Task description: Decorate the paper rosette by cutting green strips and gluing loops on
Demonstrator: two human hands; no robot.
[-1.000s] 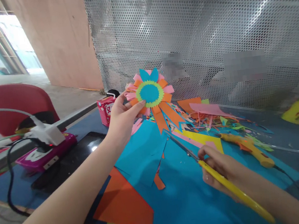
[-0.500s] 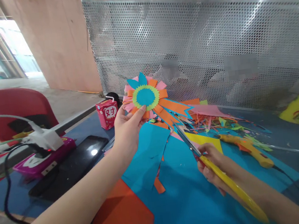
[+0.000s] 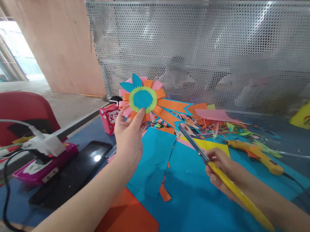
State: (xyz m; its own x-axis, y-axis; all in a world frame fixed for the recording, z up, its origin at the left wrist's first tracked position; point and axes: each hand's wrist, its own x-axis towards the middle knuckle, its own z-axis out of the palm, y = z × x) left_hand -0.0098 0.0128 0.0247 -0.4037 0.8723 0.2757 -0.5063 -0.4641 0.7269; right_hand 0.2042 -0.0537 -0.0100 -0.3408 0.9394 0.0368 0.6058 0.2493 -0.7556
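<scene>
Held up above the table is a paper rosette (image 3: 142, 100) with pink and orange loops, a green zigzag ring and a blue centre. Two blue pointed leaves stick up from its top, and two orange tails edged in blue trail to the right. My left hand (image 3: 130, 134) pinches it at the lower edge, thumb in front. In my right hand (image 3: 222, 170) are yellow-handled scissors (image 3: 238, 192), blades pointing up and left, their tip close to the lower tail. Whether the blades touch the tail I cannot tell. Blue paper sheets (image 3: 191, 202) lie beneath both hands.
Paper scraps (image 3: 215, 123) are heaped behind the scissors, with a yellow glue gun (image 3: 257, 154) to the right. A black phone (image 3: 72, 175), purple power strip (image 3: 46, 165) and red drink carton (image 3: 110, 118) stand left. A perforated metal screen (image 3: 205, 42) borders the back; people sit behind it.
My left hand has shifted the rosette a little left and slightly up. The scissors have swung slightly, their handles moving left; the tip stays near the tails.
</scene>
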